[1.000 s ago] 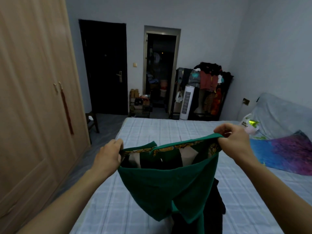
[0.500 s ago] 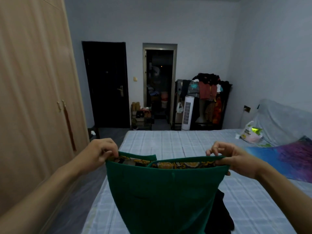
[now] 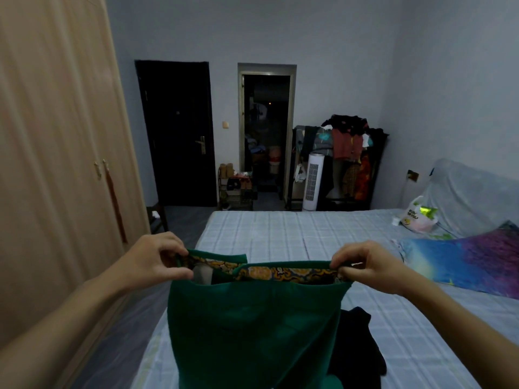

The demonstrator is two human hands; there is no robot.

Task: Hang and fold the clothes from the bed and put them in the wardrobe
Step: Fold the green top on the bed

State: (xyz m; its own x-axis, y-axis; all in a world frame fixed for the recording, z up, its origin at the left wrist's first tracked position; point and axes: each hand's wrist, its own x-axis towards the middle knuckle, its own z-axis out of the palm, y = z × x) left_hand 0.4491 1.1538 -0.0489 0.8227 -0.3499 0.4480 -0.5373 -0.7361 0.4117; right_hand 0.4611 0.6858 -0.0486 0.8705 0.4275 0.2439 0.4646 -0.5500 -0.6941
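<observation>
A green garment [image 3: 250, 327] with a yellow-patterned inner band hangs stretched between my two hands above the near edge of the bed [image 3: 280, 234]. My left hand [image 3: 157, 259] pinches its top left corner. My right hand [image 3: 368, 265] pinches its top right corner. A dark garment [image 3: 356, 349] lies on the bed behind and right of the green one, partly hidden by it. The wooden wardrobe [image 3: 56, 164] stands on the left with its doors closed.
A blue and purple pillow [image 3: 463, 262] and a plastic bag [image 3: 418, 217] lie on the bed's right side. Beyond the bed are a dark door [image 3: 177, 136], an open doorway [image 3: 266, 136], a white fan [image 3: 313, 182] and a loaded clothes rack [image 3: 348, 153]. A floor strip runs between wardrobe and bed.
The garment's top edge has been pulled straighter and flatter between my hands. The view has tilted up a little, then settled.
</observation>
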